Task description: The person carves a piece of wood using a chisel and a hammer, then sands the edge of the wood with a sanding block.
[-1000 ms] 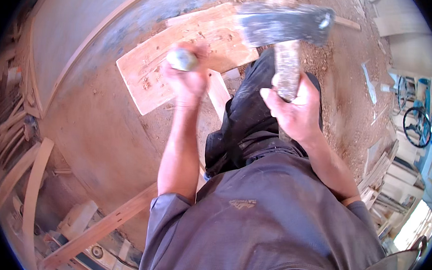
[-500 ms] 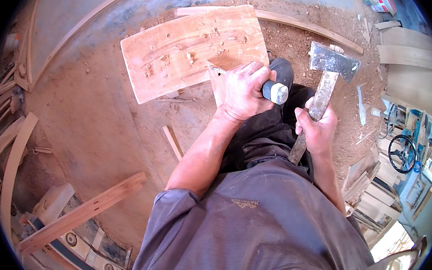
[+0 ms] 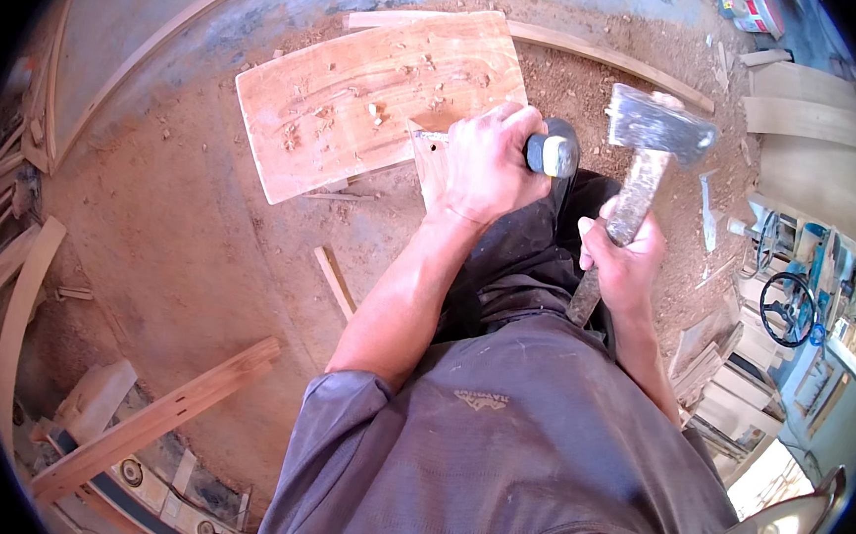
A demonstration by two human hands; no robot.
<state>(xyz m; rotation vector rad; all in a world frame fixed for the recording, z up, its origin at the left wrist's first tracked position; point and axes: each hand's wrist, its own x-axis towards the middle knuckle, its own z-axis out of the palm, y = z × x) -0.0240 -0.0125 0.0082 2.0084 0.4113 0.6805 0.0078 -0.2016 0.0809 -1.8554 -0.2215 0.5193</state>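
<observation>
My left hand [image 3: 490,167] is wrapped round the dark handle of a chisel [image 3: 553,156], whose pale-ringed butt end points right. The hand hides its blade. Beneath that hand, a light wooden piece [image 3: 431,158] with a small dark hole stands against a broad wooden board [image 3: 361,94] strewn with chips. My right hand [image 3: 627,256] grips a hatchet [image 3: 636,197] by its worn wooden handle. The hatchet's metal head is up, blurred by motion, to the right of the chisel's butt and apart from it.
A slatted wooden beam [image 3: 159,417] lies at lower left, above speaker-like panels. A loose stick [image 3: 335,280] is on the dusty floor [image 3: 171,249]. Behind the board runs a long batten [image 3: 611,62]. Stacked boards and a black steering wheel [image 3: 788,309] are at right; a bucket [image 3: 752,12] stands far right.
The chisel's butt end has moved up a little and turned with my left hand. The hatchet head has swung slightly and is now blurred. Both hands keep their hold.
</observation>
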